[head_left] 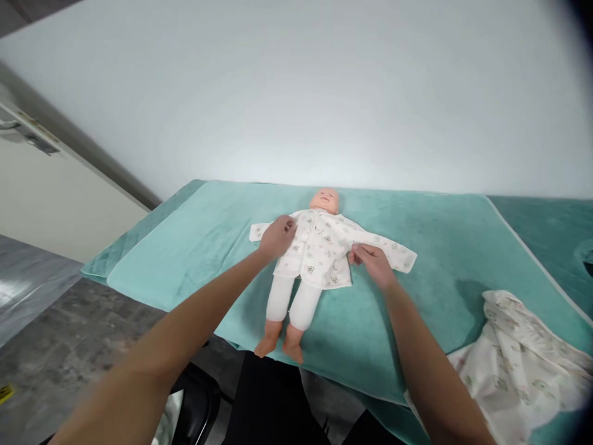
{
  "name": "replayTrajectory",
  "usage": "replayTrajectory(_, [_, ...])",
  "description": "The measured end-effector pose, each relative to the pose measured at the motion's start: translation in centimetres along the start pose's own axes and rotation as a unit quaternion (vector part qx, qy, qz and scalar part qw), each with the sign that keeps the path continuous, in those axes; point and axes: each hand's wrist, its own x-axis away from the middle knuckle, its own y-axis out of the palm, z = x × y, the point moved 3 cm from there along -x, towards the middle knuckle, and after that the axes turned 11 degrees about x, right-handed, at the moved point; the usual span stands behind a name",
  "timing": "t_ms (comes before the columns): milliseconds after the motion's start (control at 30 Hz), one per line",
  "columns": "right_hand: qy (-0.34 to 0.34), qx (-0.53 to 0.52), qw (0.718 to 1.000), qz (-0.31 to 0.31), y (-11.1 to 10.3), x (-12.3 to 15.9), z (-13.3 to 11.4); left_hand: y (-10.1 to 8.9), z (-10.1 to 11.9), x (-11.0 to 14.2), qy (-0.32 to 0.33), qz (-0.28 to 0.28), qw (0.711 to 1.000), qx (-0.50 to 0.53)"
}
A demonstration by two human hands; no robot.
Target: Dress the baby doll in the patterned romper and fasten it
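Note:
A baby doll (pixel 324 201) lies on its back, its head toward the wall and its bare feet toward me. It wears a white printed baby jacket (pixel 319 244) with the sleeves spread to both sides, and white leg coverings. My left hand (pixel 278 236) rests over the jacket's left shoulder and sleeve, fingers curled; what they hold, if anything, is hidden. At the jacket's right side, just under the sleeve, my right hand (pixel 373 262) pinches the fabric between thumb and fingers.
A green padded cover (pixel 185 247) spreads over the table against a white wall (pixel 324 93). Crumpled printed cloth (pixel 519 364) lies at the front right, partly behind my right forearm. A black chair (pixel 199 402) stands below the front edge. At the left is a pale door (pixel 60 191).

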Motion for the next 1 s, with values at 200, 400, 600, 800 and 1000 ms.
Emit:
replayTrajectory(200, [-0.08, 0.16, 0.984, 0.013, 1.9, -0.5, 0.0, 1.0, -5.0, 1.7, -0.115, -0.026, 0.974, 0.193])
replayTrajectory(400, [-0.066, 0.001, 0.998, 0.003, 1.1, -0.6, -0.1, 6.1, -3.8, -0.3, -0.082, 0.004, 0.955, 0.286])
replayTrajectory(600, [-0.05, -0.055, 0.996, 0.051, 0.3, -0.6, -0.7, 8.4, -3.7, -0.7, -0.098, 0.052, 0.931, 0.348])
replayTrajectory(800, [-0.001, -0.052, 0.991, 0.121, 0.4, -1.0, 1.0, 7.1, -4.8, 0.4, -0.135, 0.062, 0.839, 0.524])
replayTrajectory(1000, [0.008, 0.091, 0.983, 0.158, 0.6, 2.0, 0.6, 4.9, -4.4, 0.9, -0.162, 0.099, 0.77, 0.609])
